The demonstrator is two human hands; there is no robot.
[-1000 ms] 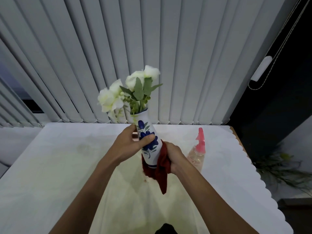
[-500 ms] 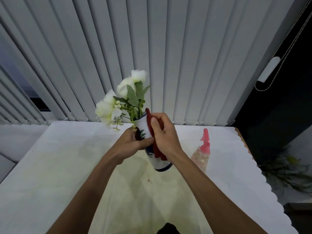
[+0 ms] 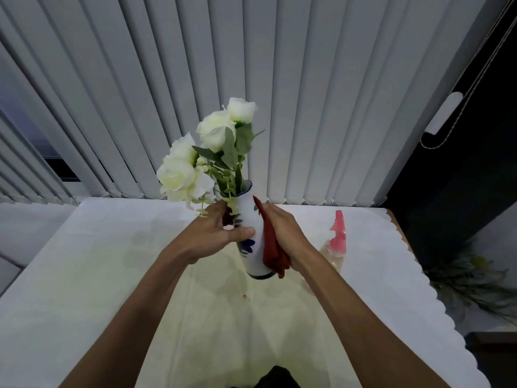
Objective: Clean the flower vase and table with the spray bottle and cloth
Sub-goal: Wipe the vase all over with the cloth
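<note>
Cloth (image 3: 272,245) has climbed from the vase (image 3: 253,242) base to its side under your right hand (image 3: 282,236); your left hand (image 3: 216,233) grips the vase above the counter (image 3: 84,275), so wiping is progressing.

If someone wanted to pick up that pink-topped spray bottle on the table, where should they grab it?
Probably by the narrow neck just under the pink trigger head of the spray bottle, coming from its right side. It stands upright on the table, and the right hand with the cloth crowds its left.
</note>
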